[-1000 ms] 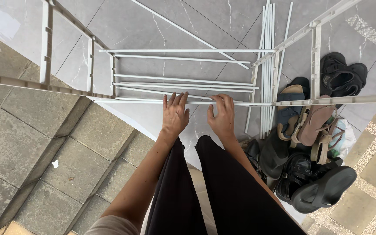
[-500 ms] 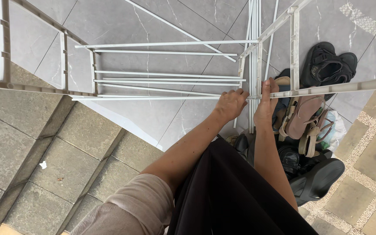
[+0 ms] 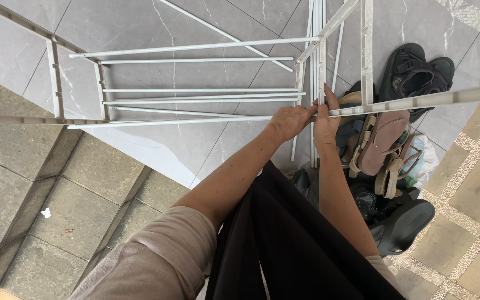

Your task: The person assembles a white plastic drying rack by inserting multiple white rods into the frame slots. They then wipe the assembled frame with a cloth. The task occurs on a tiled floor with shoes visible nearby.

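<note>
The white drying rack point(image 3: 195, 94) runs off the frame at left, top and right, so its full shape is cut off. Both hands meet at its hinge: the left hand point(image 3: 291, 121) has fingers curled around a thin rod, while the right hand point(image 3: 325, 119) pinches the same joint. About six horizontal rods show. The piled sandals point(image 3: 387, 150) overlap too much to count.
</note>
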